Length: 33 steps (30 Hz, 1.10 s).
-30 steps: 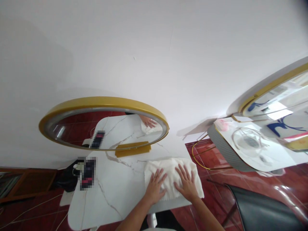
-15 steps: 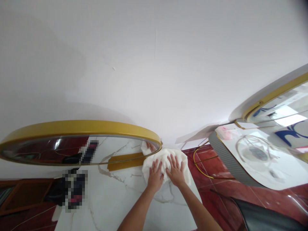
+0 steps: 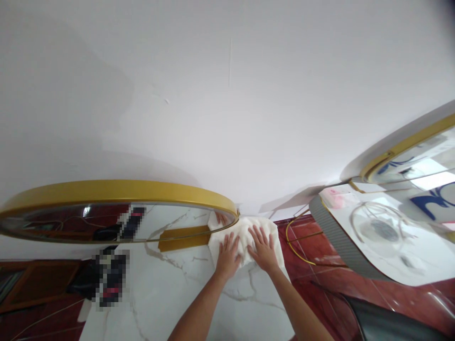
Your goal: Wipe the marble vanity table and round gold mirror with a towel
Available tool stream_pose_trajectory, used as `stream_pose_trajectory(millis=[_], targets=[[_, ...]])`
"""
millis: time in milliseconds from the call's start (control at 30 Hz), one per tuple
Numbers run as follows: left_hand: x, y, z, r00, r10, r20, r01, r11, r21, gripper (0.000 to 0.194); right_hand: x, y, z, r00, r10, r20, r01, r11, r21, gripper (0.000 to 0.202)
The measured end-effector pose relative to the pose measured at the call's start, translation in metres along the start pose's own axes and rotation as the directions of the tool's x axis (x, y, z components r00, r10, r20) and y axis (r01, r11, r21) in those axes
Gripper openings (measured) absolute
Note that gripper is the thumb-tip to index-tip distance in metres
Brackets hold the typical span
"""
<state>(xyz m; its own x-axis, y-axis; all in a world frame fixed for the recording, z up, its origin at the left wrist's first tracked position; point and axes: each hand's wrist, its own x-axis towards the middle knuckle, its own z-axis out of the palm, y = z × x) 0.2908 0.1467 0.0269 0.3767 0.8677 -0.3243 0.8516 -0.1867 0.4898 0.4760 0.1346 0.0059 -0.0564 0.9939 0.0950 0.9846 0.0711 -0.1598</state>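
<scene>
A pale wall (image 3: pixel 270 118) fills most of what I see, and at its foot lies the near table (image 3: pixel 174 293), marble-veined, spread beneath the near mirror (image 3: pixel 106 192) with its gold frame and reaching past that mirror's right end. Just there, beside and below the mirror's right end, is the white cloth (image 3: pixel 243 239), laid on the tabletop with a few bunched folds. Its longer axis seems to run side to side, roughly along the mirror's width, though the slanting view makes me unsure. The cloth lies directly under both hands and carries on past the fingertips toward the wall. The left hand (image 3: pixel 228 258) is the closer one to the near mirror, the right hand (image 3: pixel 264 251) farther out; both are palm down, fingers spread, clutching nothing that I can make out.

Counting by size: one wall; two tables, the far table (image 3: pixel 423 267) well right of the near mirror; two mirrors, the far mirror (image 3: pixel 423 138) also off to its right; one black chair (image 3: pixel 387 315), lower right of it; one cloth; one blurred dark item (image 3: pixel 113 279), below its left half; one gold plate (image 3: pixel 185 243), under its lower rim; two hands.
</scene>
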Motion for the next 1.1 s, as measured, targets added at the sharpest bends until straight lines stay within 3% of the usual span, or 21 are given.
stream_pose_trajectory(millis=[133, 267, 467, 600, 733, 900, 1100], targets=[[-0.033, 0.011, 0.022, 0.998, 0.07, 0.003, -0.07, 0.997, -0.014, 0.078, -0.045, 0.01, -0.007, 1.0, 0.0, -0.018, 0.0, 1.0, 0.009, 0.064], [-0.076, 0.021, 0.041, 0.988, 0.132, 0.077, -0.128, 0.99, -0.053, 0.084, -0.102, 0.012, -0.01, 0.999, 0.042, -0.014, -0.042, 0.999, 0.012, 0.066], [-0.124, 0.009, 0.043, 0.94, 0.254, 0.229, -0.221, 0.962, -0.16, 0.088, -0.17, -0.011, -0.01, 0.99, 0.144, 0.007, -0.144, 0.99, 0.009, 0.069], [-0.139, -0.019, 0.027, 0.905, 0.321, 0.279, -0.272, 0.941, -0.201, 0.086, -0.192, -0.042, -0.004, 0.983, 0.184, 0.016, -0.185, 0.983, 0.018, 0.071], [-0.158, -0.058, 0.009, 0.908, 0.309, 0.281, -0.258, 0.944, -0.204, 0.085, -0.199, -0.081, 0.003, 0.991, 0.137, 0.011, -0.137, 0.99, 0.025, 0.074], [-0.201, -0.12, -0.012, 0.937, 0.224, 0.268, -0.175, 0.965, -0.197, 0.081, -0.198, -0.134, 0.016, 0.995, -0.074, 0.063, 0.071, 0.996, 0.044, 0.077], [-0.257, -0.192, -0.03, 0.952, 0.178, 0.25, -0.132, 0.973, -0.191, 0.07, -0.185, -0.184, 0.037, 0.942, -0.315, 0.116, 0.31, 0.949, 0.065, 0.088]])
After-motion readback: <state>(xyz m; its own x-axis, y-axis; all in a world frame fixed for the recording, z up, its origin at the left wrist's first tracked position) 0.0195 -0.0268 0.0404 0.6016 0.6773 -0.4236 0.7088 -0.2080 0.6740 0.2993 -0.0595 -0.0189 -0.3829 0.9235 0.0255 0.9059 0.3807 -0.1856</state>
